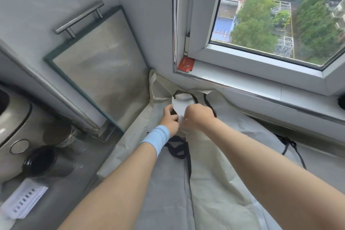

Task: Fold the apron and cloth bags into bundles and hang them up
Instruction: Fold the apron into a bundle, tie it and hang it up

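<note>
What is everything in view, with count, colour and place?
cloth bag: one, white, black handles, between both grips
spread cloth: layers uncountable, off-white, black straps, counter below window
window: one, white frame, upper right
bar handle: one, silver, upper left
packet: one, red, window-ledge corner
jar: one, dark, left counter
appliance: one, silver, far left
paper: one, white, lower left
wristband: one, light blue, left wrist
left grip: one, bare, pinching bag
right grip: one, bare, curled on bag

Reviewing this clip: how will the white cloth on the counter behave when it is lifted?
Probably floppy: the white cloth lies creased and bunches up where the left hand and right hand grip it. Likely light, since the fabric looks thin. Its black straps lie in loose loops, so they may dangle or snag.
</note>
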`<state>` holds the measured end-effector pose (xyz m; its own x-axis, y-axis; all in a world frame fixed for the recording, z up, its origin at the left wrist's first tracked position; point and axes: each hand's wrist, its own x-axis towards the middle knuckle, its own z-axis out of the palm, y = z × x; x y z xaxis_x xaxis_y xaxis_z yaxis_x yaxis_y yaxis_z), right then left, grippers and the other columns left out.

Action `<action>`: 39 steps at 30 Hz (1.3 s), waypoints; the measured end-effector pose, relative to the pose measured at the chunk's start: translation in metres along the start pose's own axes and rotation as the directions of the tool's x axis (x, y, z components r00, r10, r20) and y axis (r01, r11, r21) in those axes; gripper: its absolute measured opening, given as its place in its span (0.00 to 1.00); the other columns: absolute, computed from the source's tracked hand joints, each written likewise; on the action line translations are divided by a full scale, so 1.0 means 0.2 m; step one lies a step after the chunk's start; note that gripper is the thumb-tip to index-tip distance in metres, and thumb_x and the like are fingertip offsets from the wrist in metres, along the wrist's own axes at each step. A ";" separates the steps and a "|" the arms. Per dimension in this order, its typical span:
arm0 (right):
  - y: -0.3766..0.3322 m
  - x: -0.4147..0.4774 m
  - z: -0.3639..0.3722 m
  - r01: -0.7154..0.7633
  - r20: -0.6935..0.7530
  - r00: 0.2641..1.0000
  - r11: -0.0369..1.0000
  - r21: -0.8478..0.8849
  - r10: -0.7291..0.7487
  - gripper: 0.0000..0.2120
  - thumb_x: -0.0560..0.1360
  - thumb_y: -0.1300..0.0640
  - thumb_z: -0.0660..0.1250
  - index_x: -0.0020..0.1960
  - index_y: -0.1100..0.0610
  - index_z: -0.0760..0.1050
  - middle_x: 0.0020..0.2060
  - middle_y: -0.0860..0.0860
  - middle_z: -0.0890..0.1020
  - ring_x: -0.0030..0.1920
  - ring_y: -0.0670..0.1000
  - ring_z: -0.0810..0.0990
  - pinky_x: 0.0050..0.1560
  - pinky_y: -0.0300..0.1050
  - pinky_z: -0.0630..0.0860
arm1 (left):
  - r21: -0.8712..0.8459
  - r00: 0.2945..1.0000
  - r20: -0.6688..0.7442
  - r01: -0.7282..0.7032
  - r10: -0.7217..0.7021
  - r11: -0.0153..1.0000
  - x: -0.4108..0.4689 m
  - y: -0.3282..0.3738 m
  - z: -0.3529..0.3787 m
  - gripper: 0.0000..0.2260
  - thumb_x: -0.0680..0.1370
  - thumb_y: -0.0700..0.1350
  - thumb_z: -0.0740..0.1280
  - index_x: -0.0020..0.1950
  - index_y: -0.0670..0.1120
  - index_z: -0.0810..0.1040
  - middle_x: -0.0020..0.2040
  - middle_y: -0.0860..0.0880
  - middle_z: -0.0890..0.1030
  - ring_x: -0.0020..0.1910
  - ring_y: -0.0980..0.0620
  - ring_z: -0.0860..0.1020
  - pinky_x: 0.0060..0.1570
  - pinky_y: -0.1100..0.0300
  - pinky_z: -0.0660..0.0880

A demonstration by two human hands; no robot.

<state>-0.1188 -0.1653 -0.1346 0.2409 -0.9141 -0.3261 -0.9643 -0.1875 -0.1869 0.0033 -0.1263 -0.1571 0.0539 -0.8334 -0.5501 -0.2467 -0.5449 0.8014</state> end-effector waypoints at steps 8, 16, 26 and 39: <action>0.07 -0.08 -0.04 0.062 0.085 0.994 0.996 0.056 -0.066 0.18 0.65 0.38 0.67 0.45 0.50 0.81 0.40 0.46 0.82 0.44 0.51 0.80 0.45 0.44 0.77 | -0.395 0.999 0.019 0.034 -0.028 0.918 -0.10 -0.05 0.07 0.34 0.75 0.25 0.58 0.77 0.46 0.53 0.62 0.46 0.80 0.58 0.48 0.79 0.54 0.55 0.78; 0.09 -0.10 -0.03 -0.089 -0.105 0.983 0.892 0.442 0.150 0.05 0.71 0.53 0.64 0.37 0.48 0.76 0.37 0.44 0.80 0.42 0.51 0.79 0.41 0.44 0.77 | -0.133 1.000 -0.006 0.015 -0.015 0.991 -0.13 -0.02 0.04 0.19 0.75 0.35 0.66 0.64 0.45 0.69 0.52 0.50 0.79 0.55 0.48 0.78 0.56 0.55 0.76; 0.11 0.01 -0.27 -0.056 -0.149 0.923 0.507 0.860 0.355 0.09 0.72 0.53 0.72 0.34 0.52 0.81 0.31 0.50 0.81 0.32 0.49 0.77 0.37 0.42 0.75 | 0.297 0.973 0.175 0.093 -0.150 0.950 -0.21 -0.03 0.04 0.04 0.75 0.39 0.70 0.48 0.42 0.77 0.40 0.41 0.81 0.35 0.44 0.82 0.45 0.52 0.82; 0.04 -0.27 0.20 0.271 -0.566 0.806 0.958 0.093 -0.173 0.18 0.65 0.66 0.64 0.53 0.55 0.78 0.53 0.54 0.77 0.49 0.60 0.76 0.44 0.51 0.73 | 0.546 0.975 -0.208 0.048 0.081 0.836 -0.03 -0.06 -0.16 0.13 0.75 0.40 0.66 0.59 0.47 0.74 0.61 0.46 0.76 0.59 0.44 0.76 0.59 0.55 0.73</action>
<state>-0.1347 -0.1030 -0.1564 0.2990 -0.9079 0.2938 -0.8487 -0.3938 -0.3531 0.0372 -0.1186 -0.1564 0.2343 -0.8755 -0.4226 -0.7323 -0.4448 0.5156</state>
